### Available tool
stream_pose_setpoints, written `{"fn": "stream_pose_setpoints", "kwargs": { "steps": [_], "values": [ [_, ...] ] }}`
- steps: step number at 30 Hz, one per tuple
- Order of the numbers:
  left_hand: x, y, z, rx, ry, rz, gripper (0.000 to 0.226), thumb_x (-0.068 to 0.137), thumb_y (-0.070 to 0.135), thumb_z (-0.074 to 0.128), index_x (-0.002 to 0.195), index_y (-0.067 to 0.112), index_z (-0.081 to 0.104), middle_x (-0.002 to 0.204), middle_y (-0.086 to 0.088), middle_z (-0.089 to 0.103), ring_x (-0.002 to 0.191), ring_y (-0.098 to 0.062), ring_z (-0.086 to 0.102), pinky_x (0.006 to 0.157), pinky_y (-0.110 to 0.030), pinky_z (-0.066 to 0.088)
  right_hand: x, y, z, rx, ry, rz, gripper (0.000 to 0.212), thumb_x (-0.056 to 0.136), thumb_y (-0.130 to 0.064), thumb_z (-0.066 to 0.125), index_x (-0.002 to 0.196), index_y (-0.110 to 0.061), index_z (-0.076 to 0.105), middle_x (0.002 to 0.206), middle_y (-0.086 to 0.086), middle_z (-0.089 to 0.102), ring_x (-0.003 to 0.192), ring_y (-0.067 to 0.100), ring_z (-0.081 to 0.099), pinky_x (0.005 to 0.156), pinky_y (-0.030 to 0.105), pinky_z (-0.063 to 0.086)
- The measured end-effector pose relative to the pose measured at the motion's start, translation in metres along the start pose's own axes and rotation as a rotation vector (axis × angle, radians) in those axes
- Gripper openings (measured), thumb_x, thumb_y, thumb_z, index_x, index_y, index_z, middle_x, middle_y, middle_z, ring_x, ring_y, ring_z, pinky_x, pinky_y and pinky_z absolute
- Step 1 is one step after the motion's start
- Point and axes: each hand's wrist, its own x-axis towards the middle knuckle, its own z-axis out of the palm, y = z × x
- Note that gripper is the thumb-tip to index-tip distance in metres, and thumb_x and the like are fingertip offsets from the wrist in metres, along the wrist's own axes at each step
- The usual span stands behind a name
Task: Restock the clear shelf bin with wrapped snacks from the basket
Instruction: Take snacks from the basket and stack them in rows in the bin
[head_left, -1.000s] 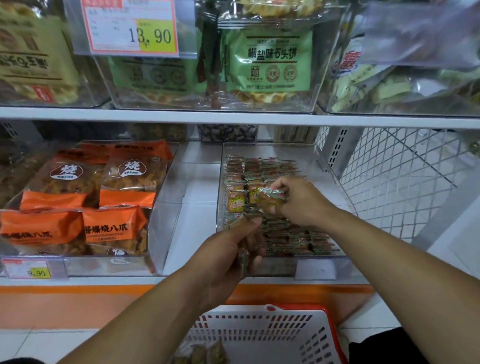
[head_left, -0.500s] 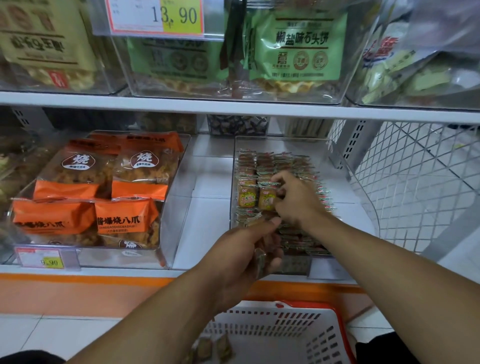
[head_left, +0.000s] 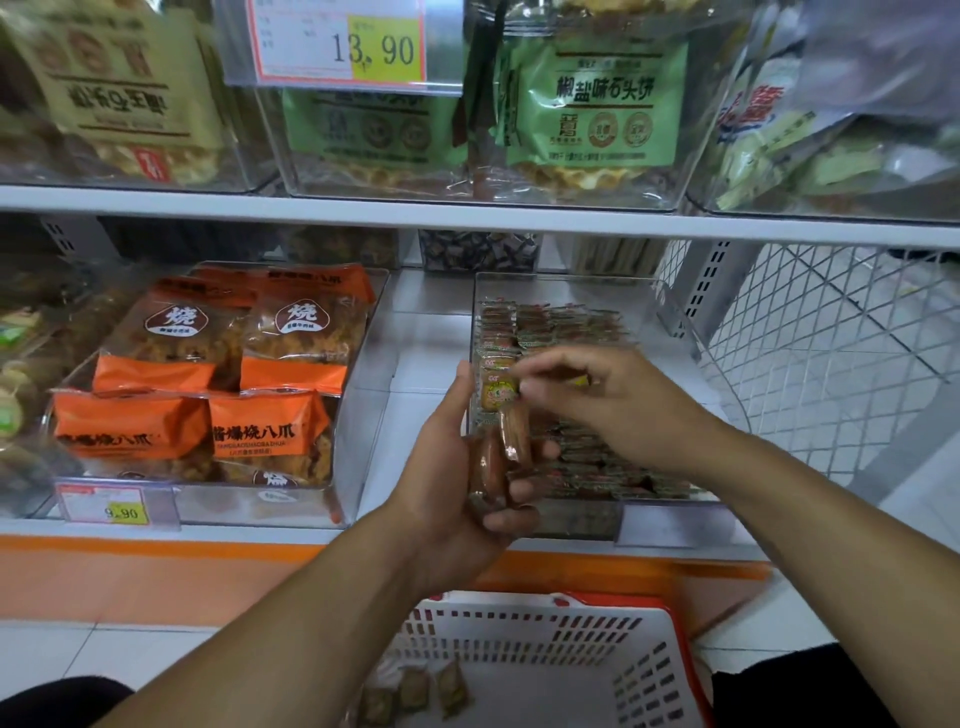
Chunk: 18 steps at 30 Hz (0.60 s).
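Observation:
The clear shelf bin (head_left: 675, 522) sits on the lower shelf, with rows of small wrapped snacks (head_left: 566, 325) lying in it. My left hand (head_left: 457, 483) is raised at the bin's front left corner and grips a few brown wrapped snacks (head_left: 501, 452) upright. My right hand (head_left: 608, 402) hovers over the bin just right of them. Its fingers are loosely curled and point left toward the top of the held snacks, with nothing plainly in them; the fingertips are blurred. Below, the white basket (head_left: 644, 654) with a red rim holds a few more wrapped snacks (head_left: 415, 696).
A second clear bin (head_left: 358, 415) of orange snack bags stands left of the target bin, with a bare shelf gap between them. A white shelf board (head_left: 467, 210) with more bins runs overhead. A wire mesh panel (head_left: 831, 353) closes the right side.
My right hand has left the snack rows in the bin and drawn back toward my left hand. My left hand has risen a little with its snacks.

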Motion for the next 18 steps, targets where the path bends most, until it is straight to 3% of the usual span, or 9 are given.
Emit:
{"fn": "stream_pose_setpoints", "kwargs": {
  "steps": [2,4,6,9,11,14,16,18],
  "values": [
    [-0.002,0.000,-0.001,0.009,-0.060,-0.027,0.075,0.084,0.080,0.049,0.098,0.010,0.071,0.071,-0.003,0.057,0.047,-0.011,0.045,0.031,-0.017,0.028,-0.018,-0.010,0.002,0.032,-0.154,-0.008,0.040,0.081,-0.055,0.070,0.116,-0.034,0.071,0.106,-0.019,0.071,0.096,0.001,0.068,0.090,0.025,0.054],
    [-0.004,-0.001,-0.001,0.021,-0.087,-0.060,0.075,0.086,0.080,0.048,0.098,0.010,0.073,0.068,-0.002,0.055,0.048,-0.011,0.045,0.033,-0.018,0.028,-0.028,-0.012,0.002,0.055,-0.160,-0.030,0.036,0.076,-0.047,0.077,0.107,-0.028,0.071,0.103,-0.014,0.072,0.097,0.003,0.069,0.086,0.022,0.053],
    [-0.006,-0.002,0.000,0.029,-0.044,-0.085,0.074,0.087,0.078,0.050,0.099,0.009,0.072,0.074,-0.006,0.060,0.052,-0.014,0.048,0.035,-0.020,0.032,-0.031,-0.014,0.000,0.138,-0.061,-0.062,0.030,0.070,-0.041,0.083,0.092,-0.026,0.070,0.098,-0.007,0.074,0.091,0.009,0.071,0.080,0.023,0.055],
    [-0.007,-0.005,0.002,0.089,0.094,-0.105,0.069,0.087,0.073,0.057,0.104,0.008,0.073,0.089,-0.011,0.065,0.062,-0.019,0.054,0.046,-0.023,0.041,-0.032,-0.013,-0.007,0.231,0.137,-0.079,0.033,0.065,-0.043,0.085,0.085,-0.027,0.065,0.089,0.002,0.076,0.076,0.016,0.071,0.066,0.027,0.057],
    [-0.011,-0.005,0.003,0.140,0.129,-0.111,0.053,0.089,0.056,0.066,0.107,0.006,0.071,0.089,-0.011,0.064,0.069,-0.021,0.061,0.057,-0.027,0.048,-0.034,-0.011,-0.011,0.347,0.175,-0.027,0.033,0.068,-0.037,0.084,0.089,-0.024,0.064,0.087,0.005,0.076,0.073,0.016,0.068,0.056,0.028,0.055],
    [-0.017,-0.006,0.001,0.129,0.118,-0.061,0.029,0.089,0.015,0.066,0.114,0.002,0.068,0.094,-0.016,0.073,0.081,-0.025,0.071,0.065,-0.029,0.058,-0.038,-0.008,-0.015,0.420,0.193,0.025,0.032,0.068,-0.018,0.084,0.094,-0.016,0.065,0.089,0.007,0.076,0.079,0.020,0.072,0.059,0.024,0.056],
    [-0.016,-0.007,-0.001,0.139,0.184,0.078,0.033,0.092,-0.002,0.059,0.125,0.005,0.062,0.101,-0.020,0.076,0.087,-0.028,0.076,0.064,-0.029,0.060,-0.041,-0.011,-0.014,0.414,0.238,-0.017,0.033,0.064,-0.012,0.085,0.092,-0.016,0.069,0.090,0.004,0.077,0.083,0.015,0.073,0.069,0.020,0.057],
    [-0.015,-0.008,-0.002,0.183,0.223,0.223,0.038,0.090,-0.006,0.063,0.125,0.009,0.060,0.106,-0.021,0.076,0.094,-0.031,0.077,0.064,-0.027,0.060,-0.044,-0.015,-0.010,0.398,0.257,-0.090,0.030,0.064,-0.006,0.085,0.091,-0.016,0.073,0.098,0.001,0.077,0.092,0.012,0.073,0.077,0.018,0.056]
  ]
}}
